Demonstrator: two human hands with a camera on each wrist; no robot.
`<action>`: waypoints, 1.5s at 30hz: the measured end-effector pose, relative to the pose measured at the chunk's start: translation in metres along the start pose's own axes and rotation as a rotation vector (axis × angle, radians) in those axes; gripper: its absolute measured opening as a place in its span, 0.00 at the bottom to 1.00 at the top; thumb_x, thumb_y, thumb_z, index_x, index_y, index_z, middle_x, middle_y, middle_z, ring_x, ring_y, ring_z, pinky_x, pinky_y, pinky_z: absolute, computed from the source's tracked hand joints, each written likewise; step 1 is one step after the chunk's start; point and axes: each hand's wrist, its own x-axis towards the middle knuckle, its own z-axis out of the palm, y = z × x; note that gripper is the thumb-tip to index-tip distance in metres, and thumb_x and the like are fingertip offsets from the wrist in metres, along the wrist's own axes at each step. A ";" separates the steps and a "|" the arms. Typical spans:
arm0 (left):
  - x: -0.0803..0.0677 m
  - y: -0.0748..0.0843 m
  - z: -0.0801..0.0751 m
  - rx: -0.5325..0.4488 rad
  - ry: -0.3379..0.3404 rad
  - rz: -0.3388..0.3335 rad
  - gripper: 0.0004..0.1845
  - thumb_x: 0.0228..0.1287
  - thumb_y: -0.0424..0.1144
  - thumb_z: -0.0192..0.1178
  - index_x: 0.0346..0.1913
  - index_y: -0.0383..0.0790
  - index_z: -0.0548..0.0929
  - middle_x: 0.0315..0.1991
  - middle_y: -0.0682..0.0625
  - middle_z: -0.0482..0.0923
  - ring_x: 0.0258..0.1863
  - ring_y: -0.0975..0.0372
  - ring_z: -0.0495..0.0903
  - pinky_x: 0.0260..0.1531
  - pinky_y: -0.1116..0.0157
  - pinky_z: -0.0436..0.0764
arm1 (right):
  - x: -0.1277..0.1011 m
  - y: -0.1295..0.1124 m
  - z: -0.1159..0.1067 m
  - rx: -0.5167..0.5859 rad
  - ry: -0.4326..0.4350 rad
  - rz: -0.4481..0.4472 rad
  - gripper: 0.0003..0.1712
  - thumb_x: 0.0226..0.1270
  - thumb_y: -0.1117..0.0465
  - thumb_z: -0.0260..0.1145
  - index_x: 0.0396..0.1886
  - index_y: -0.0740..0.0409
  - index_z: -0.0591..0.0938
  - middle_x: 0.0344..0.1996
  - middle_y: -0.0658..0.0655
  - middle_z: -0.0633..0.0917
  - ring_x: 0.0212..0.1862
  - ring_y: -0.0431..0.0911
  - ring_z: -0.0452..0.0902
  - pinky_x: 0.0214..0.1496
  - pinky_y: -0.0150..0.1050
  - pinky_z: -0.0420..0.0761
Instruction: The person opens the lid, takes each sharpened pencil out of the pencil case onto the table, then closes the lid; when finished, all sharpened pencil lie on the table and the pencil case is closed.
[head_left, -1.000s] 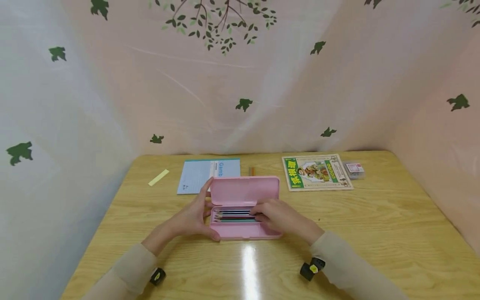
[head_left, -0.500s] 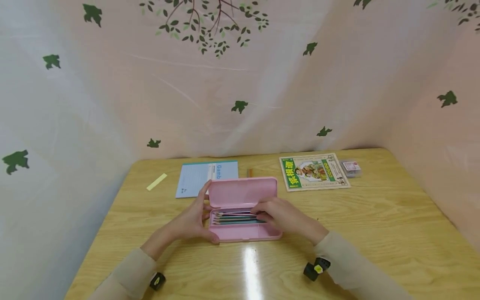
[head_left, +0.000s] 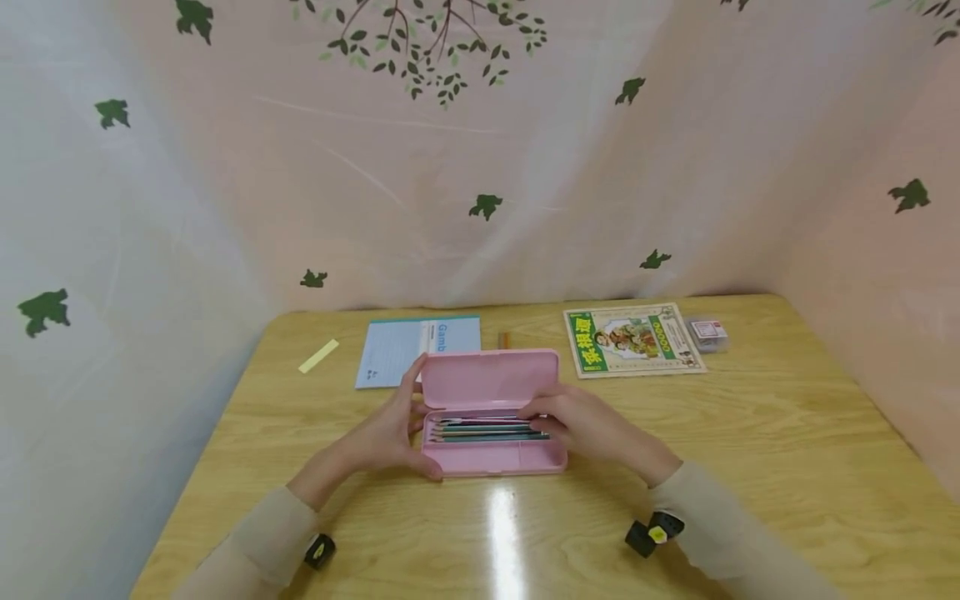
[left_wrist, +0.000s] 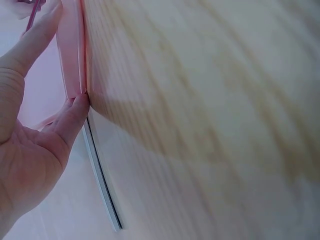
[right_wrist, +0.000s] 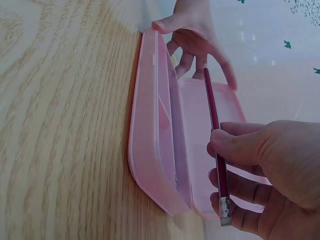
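Note:
An open pink pencil case (head_left: 495, 458) lies mid-table with its lid (head_left: 490, 379) standing up behind the tray. Several pencils (head_left: 480, 431) lie in the tray. My left hand (head_left: 390, 433) holds the case's left end, thumb on the front edge and fingers against the lid. The left wrist view shows that hand (left_wrist: 30, 150) against the pink edge (left_wrist: 72, 60). My right hand (head_left: 536, 414) is at the tray's right end. The right wrist view shows it (right_wrist: 220, 150) pinching a dark red pencil (right_wrist: 212, 115) above the case (right_wrist: 155, 150), eraser end towards the palm.
On the wooden table (head_left: 750, 433), behind the case, lie a blue notebook (head_left: 397, 354), a yellow strip (head_left: 318, 356), a small brown item (head_left: 504, 340), a green-bordered booklet (head_left: 633, 340) and a small clear box (head_left: 707, 332). Leaf-print curtains (head_left: 480, 167) close in three sides.
My right hand has slid to the right along the tray with the dark red pencil, uncovering more of the pencils. The left hand has stayed on the case's left end.

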 end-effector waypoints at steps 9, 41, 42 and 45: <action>0.002 0.000 0.003 -0.005 -0.009 -0.004 0.82 0.38 0.37 0.86 0.78 0.71 0.26 0.70 0.44 0.57 0.67 0.53 0.72 0.68 0.55 0.70 | -0.025 0.014 -0.016 -0.015 0.088 -0.023 0.13 0.68 0.70 0.69 0.50 0.55 0.89 0.45 0.48 0.86 0.45 0.40 0.80 0.47 0.40 0.84; 0.004 0.000 -0.003 -0.043 -0.016 -0.003 0.83 0.36 0.35 0.87 0.77 0.73 0.25 0.70 0.46 0.57 0.67 0.54 0.73 0.67 0.58 0.70 | -0.098 0.087 -0.050 -0.071 0.286 0.041 0.16 0.62 0.74 0.71 0.46 0.52 0.89 0.41 0.46 0.86 0.41 0.39 0.79 0.38 0.36 0.81; 0.004 0.000 -0.003 -0.040 -0.015 -0.008 0.83 0.36 0.35 0.87 0.77 0.74 0.26 0.70 0.46 0.57 0.66 0.54 0.73 0.67 0.58 0.71 | -0.101 0.091 -0.050 -0.080 0.288 0.049 0.16 0.62 0.74 0.72 0.45 0.53 0.89 0.41 0.47 0.86 0.41 0.39 0.79 0.37 0.35 0.81; 0.003 0.000 -0.003 -0.032 -0.012 -0.022 0.83 0.36 0.36 0.87 0.77 0.75 0.26 0.70 0.47 0.57 0.66 0.56 0.74 0.67 0.59 0.71 | -0.108 0.103 -0.051 -0.096 0.284 0.082 0.16 0.60 0.75 0.73 0.45 0.53 0.89 0.40 0.48 0.86 0.41 0.40 0.79 0.37 0.35 0.80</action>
